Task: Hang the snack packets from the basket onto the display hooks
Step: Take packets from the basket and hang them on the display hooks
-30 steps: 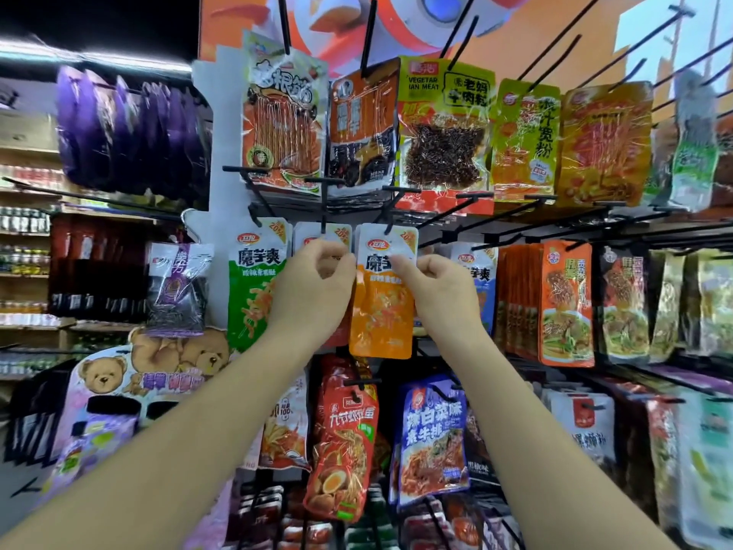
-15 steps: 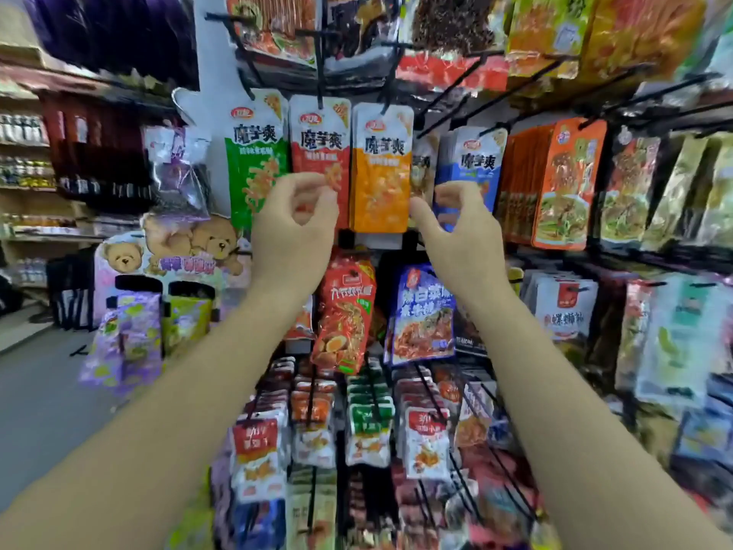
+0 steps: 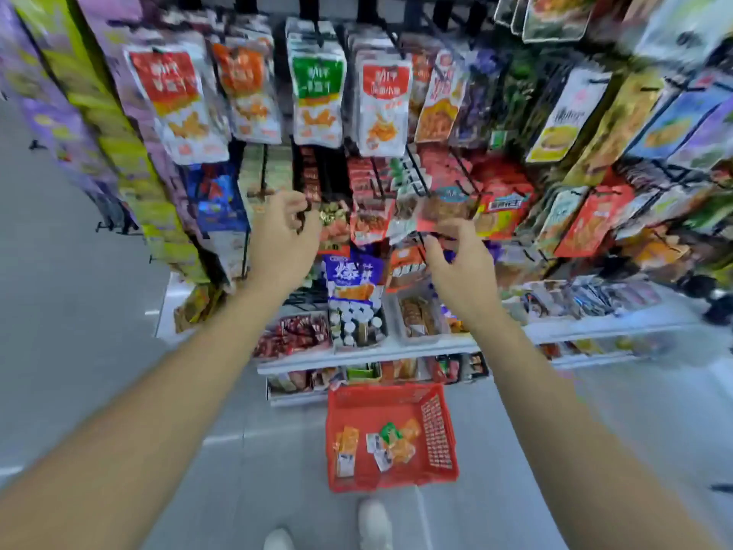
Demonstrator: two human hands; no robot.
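Head view, looking down a snack display. Print on the hanging packets (image 3: 317,81) is motion-blurred: large white Chinese characters sit on red, orange and green header panels, none legible, and a purple packet (image 3: 353,273) bears a white character resembling 爆. The left hand (image 3: 283,236) and right hand (image 3: 460,267) hang before the middle rows, fingers loosely curled, holding nothing. The snack packets (image 3: 390,442) lie in the red basket (image 3: 436,430) on the floor (image 3: 79,311), well below and between both hands, just ahead of white shoes (image 3: 375,522).
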